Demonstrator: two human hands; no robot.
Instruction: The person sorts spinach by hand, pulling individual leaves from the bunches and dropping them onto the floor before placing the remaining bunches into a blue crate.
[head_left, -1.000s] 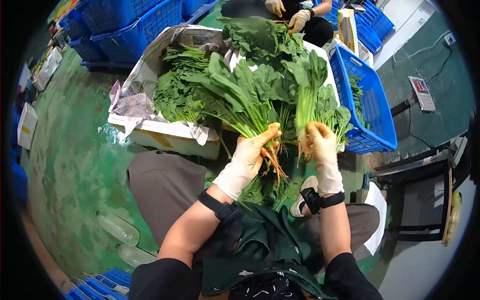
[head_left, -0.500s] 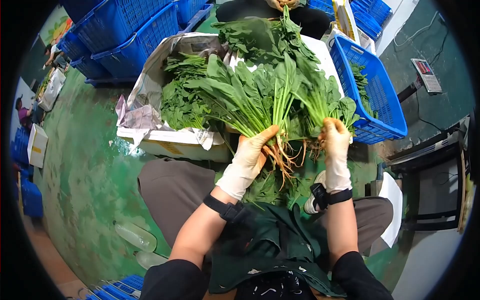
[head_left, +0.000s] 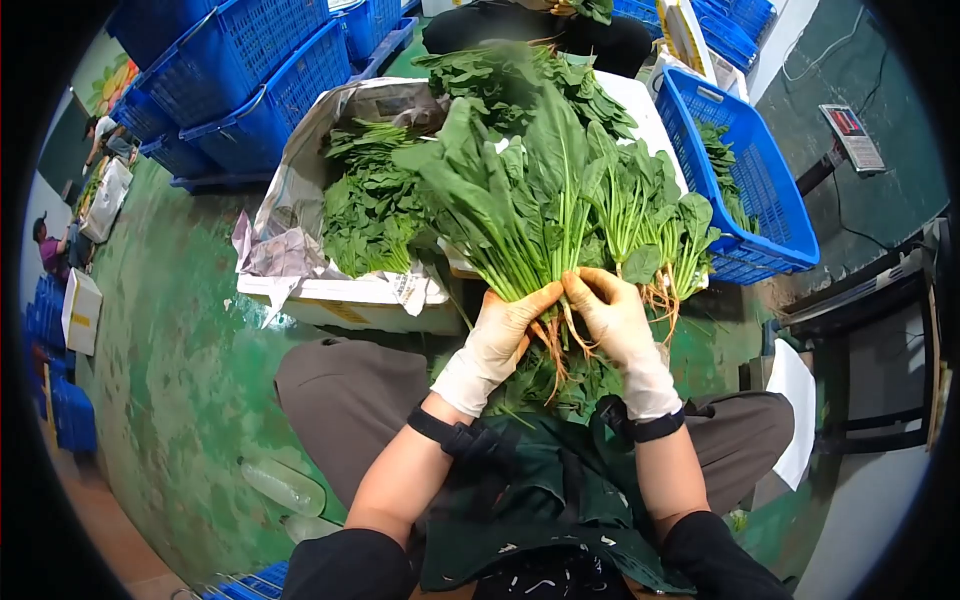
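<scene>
My left hand (head_left: 503, 332), in a pale glove, is closed around the lower stems of a bunch of leafy spinach (head_left: 520, 200). Reddish roots (head_left: 552, 350) hang below its fingers. Beside it my gloved right hand (head_left: 612, 315) pinches a stem base at the right edge of the same bunch, thumb and fingertips together. More spinach plants with roots (head_left: 660, 235) lie just beyond the right hand. Loose leaves (head_left: 540, 385) are on the floor under both hands, partly hidden by them.
A paper-lined foam box (head_left: 350, 290) holds stacked greens at the left front. To the right stands a blue crate (head_left: 770, 225) with some greens. Stacked blue crates (head_left: 270, 60) rise at the back left. Another person (head_left: 470, 25) sits opposite. Plastic bottles (head_left: 285, 485) lie on the floor.
My right hand has moved left from the separate plants to the bunch in my left hand and now pinches its stem base. The person opposite has moved their hands and greens.
</scene>
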